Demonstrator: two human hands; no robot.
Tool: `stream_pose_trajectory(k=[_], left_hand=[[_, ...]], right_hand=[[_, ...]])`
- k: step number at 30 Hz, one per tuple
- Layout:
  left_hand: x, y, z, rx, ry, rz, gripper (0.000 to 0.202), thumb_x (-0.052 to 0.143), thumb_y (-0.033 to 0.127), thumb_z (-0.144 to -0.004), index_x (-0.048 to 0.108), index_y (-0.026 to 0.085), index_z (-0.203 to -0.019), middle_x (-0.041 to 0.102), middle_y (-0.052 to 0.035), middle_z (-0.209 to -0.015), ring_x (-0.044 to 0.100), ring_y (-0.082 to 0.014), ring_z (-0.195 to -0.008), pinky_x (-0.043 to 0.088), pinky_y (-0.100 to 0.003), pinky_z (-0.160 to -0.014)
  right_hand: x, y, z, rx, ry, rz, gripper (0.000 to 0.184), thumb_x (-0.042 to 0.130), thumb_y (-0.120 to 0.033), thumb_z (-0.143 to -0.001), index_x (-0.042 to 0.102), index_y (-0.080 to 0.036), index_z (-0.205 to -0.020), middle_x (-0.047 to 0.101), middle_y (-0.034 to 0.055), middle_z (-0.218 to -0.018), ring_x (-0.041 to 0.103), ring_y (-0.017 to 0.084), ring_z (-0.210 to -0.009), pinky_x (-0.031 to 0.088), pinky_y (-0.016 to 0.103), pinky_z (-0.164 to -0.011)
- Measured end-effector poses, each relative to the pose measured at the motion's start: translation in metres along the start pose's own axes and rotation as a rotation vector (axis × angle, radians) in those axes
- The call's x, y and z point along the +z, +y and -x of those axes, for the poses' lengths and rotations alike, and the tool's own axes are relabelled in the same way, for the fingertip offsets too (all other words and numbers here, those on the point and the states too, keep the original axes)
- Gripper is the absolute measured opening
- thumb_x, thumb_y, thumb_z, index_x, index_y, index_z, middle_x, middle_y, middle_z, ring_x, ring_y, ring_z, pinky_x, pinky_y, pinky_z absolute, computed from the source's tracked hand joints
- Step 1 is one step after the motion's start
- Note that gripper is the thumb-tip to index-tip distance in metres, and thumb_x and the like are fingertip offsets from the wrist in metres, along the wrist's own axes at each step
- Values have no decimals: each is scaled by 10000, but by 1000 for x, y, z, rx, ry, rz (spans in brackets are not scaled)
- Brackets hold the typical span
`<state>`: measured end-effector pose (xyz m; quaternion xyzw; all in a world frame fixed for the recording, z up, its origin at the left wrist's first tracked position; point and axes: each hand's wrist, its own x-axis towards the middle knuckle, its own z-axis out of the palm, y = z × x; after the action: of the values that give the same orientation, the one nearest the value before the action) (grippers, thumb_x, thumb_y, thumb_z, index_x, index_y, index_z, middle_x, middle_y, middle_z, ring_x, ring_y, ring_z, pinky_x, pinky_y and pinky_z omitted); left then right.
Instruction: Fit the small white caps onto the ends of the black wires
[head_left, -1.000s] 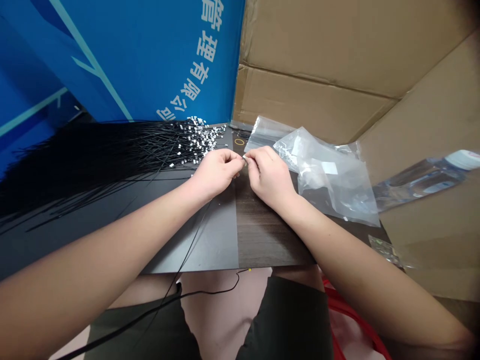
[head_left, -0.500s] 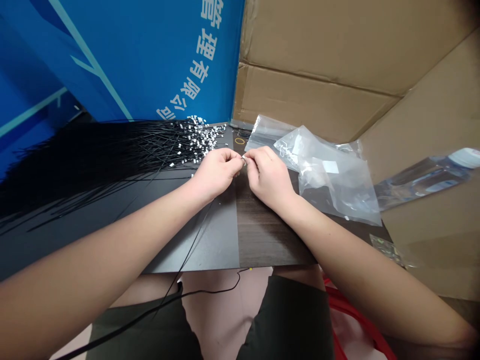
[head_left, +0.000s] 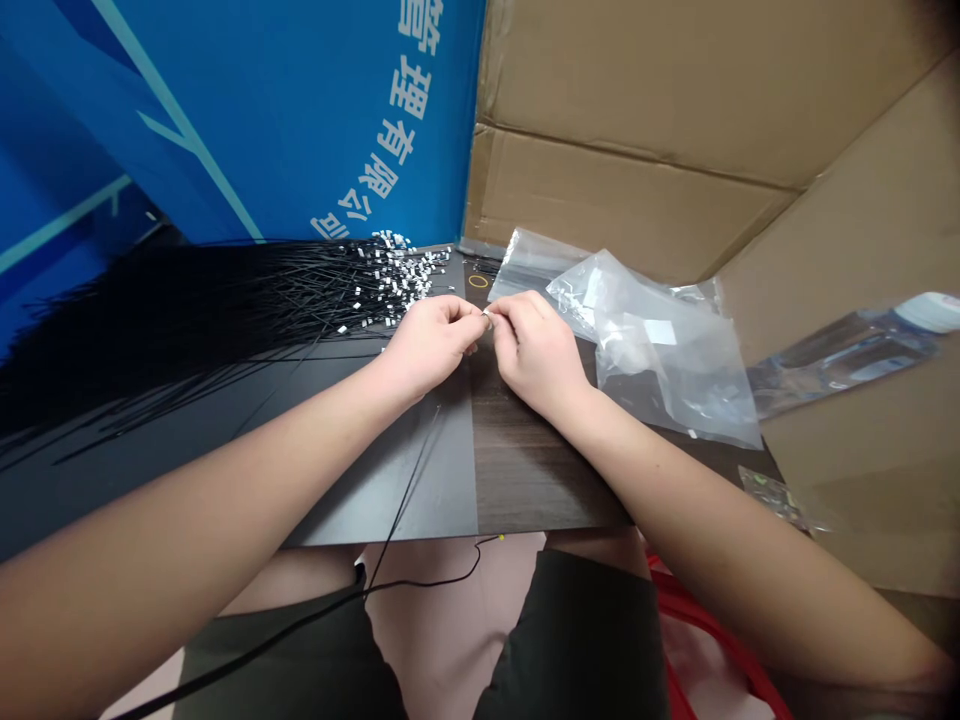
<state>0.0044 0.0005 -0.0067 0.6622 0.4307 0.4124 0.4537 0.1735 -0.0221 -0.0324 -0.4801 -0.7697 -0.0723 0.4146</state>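
Observation:
My left hand [head_left: 435,340] is closed in a pinch, its thumb and forefinger on what looks like the end of a thin black wire. Directly beside it, my right hand [head_left: 541,350] pinches a tiny white connector [head_left: 487,315] at that end. The fingertips almost meet and cover most of the piece. Below my left wrist, a thin black wire strand [head_left: 409,480] slants down over the table's front edge. To the left of my hands lies a large bundle of black wires [head_left: 225,290], with many small white connectors [head_left: 390,275] at their right ends.
Clear plastic bags [head_left: 675,370] lie right of my hands, with a water bottle [head_left: 847,355] behind them. A yellow ring [head_left: 478,282] is on the dark table [head_left: 547,480]. Cardboard [head_left: 637,210] and a blue printed panel [head_left: 300,120] stand behind. A black cable [head_left: 300,635] crosses above my lap.
The thin wire strand below my left wrist has swung right, and its lower part hangs more steeply. Both hands keep their pinch in nearly the same place.

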Motion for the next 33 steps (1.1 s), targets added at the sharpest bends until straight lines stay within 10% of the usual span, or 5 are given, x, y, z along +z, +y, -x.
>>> stream_pose_trajectory(k=[33], left_hand=[[-2,6,2,17,1,-91,157,646,279,-828,623,189,-701,588,11,-636,468,-131,-600,352,-294,-595]], right_hand=[[0,-1,0,20,11,-42,174,481,-198,-1042,651,-211,-1012,739,117,-1026,684,263,-989,557,422,-893]])
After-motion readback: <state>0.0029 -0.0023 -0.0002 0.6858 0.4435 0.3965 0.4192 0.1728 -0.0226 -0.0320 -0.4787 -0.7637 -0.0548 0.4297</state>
